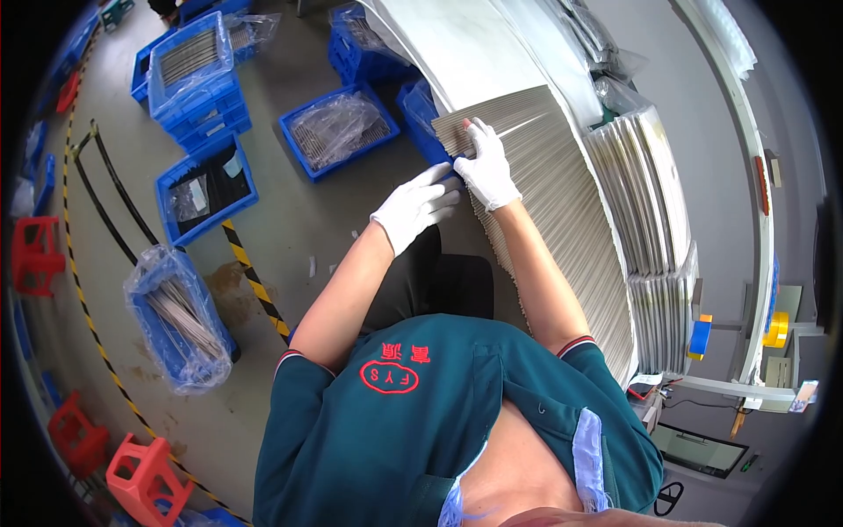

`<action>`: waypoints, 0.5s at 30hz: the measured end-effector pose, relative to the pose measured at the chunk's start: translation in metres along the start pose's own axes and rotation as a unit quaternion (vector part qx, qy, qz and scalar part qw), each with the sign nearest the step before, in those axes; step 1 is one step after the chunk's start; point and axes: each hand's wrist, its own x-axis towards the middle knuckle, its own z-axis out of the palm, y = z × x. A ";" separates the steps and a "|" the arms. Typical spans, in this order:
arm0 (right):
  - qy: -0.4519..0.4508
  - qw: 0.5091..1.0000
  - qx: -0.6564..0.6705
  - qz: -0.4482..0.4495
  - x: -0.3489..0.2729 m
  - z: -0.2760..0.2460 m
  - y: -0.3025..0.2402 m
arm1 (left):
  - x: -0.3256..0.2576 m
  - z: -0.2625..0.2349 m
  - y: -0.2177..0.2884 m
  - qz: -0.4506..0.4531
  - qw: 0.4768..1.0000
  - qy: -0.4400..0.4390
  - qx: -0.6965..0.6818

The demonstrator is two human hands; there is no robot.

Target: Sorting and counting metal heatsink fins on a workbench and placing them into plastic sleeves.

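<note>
Strips [555, 162], thin, long and grey-beige with a dull sheen, lie packed side by side in a curving, ribbed row along the white-covered desk [457, 39] on the right. Their far ends are fairly even, while the edge nearer the body looks jagged. The white-gloved right hand [492, 171] rests with bent fingers on the strips' far left corner, a bare fingertip showing; whether it grips any, I cannot tell. The gloved left hand [420, 209] is released, fingers extended just beside it and slightly blurred. The right forearm covers part of the row, and a blue crate [420, 110] behind the hands is partly hidden by the desk. On the floor at left, one blue bin [358, 155] holds rods under crumpled clear plastic, another [217, 219] dark pieces and a packet, and a plastic-lined one [221, 334] long pale rods; farther off, stacked crates [211, 119] carry more rods on top.
</note>
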 end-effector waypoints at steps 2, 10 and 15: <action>0.001 1.000 0.014 -0.006 0.001 -0.001 0.001 | 0.000 -0.011 -0.002 0.001 1.000 -0.006 -0.023; -0.009 1.000 0.016 0.002 0.008 0.000 0.002 | -0.002 -0.027 -0.011 0.009 0.996 -0.067 -0.058; -0.004 0.999 0.051 0.006 0.010 0.002 0.005 | -0.006 -0.032 -0.010 0.034 0.988 -0.134 -0.063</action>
